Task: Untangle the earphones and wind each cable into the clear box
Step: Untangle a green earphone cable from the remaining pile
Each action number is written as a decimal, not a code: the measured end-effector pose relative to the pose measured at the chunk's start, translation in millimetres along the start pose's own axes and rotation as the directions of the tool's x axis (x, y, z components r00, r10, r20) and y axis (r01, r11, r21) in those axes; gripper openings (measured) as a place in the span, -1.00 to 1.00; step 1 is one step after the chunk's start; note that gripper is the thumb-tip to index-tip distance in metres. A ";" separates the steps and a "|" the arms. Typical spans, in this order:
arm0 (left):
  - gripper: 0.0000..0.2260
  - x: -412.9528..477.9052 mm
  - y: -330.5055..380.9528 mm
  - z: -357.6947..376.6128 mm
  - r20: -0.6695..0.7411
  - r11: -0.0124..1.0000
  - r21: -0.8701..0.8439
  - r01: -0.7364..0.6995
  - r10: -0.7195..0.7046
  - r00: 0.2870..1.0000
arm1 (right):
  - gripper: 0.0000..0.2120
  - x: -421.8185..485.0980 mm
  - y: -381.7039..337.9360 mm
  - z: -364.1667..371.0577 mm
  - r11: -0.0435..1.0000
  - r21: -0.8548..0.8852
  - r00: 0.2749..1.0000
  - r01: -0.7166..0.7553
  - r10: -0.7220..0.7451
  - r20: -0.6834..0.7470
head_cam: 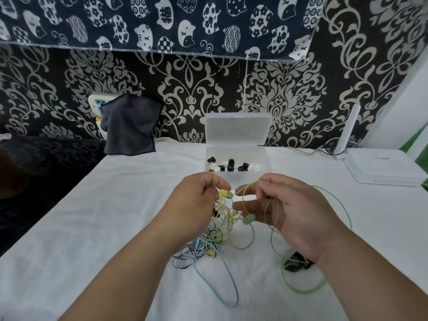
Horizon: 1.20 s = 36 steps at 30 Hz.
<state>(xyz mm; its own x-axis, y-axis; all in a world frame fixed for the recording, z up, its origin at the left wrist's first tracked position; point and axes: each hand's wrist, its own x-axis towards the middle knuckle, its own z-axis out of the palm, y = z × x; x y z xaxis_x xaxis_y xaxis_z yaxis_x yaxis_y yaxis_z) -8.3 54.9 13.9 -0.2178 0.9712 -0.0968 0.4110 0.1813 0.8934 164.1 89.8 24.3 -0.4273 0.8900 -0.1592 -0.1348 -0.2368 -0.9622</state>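
So both hands are up over the white table [115, 205], on the near side of the clear box [266, 158] (lid standing open, small black and white bits inside). Left hand [194, 205] pinches a yellow earbud [223, 193], right hand [294, 214] pinches a yellow-green cable [250, 185] just beside it. The earphones tangle [217, 237] hangs below them, trailing onto the table between the wrists.
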 end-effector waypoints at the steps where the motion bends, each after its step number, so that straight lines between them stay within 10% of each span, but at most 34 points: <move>1: -0.68 0.1 0.3 0.2 0.006 1.000 0.002 0.000 0.000 1.000 | -0.69 -0.6 -0.6 0.3 1.000 -0.012 1.000 -0.004 0.004 0.007; 13: -0.72 -3.2 2.7 -0.8 0.028 0.998 0.001 -0.061 0.061 0.998 | -0.70 1.3 1.0 -4.5 0.992 0.067 0.994 -0.110 0.111 -0.014; 36: -0.91 3.9 -7.0 -18.8 -0.052 0.987 0.048 -0.155 0.157 0.986 | -0.64 1.3 -24.5 -23.4 0.968 0.039 0.956 0.247 -0.236 -0.175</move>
<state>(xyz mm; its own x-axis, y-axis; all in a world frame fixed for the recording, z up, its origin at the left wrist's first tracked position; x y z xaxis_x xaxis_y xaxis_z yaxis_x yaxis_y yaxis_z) -28.6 54.5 15.5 -0.1961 0.9782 0.0678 0.4819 0.0359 0.8755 187.8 105.9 42.6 -0.2199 0.9748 0.0364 -0.2706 -0.0251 -0.9624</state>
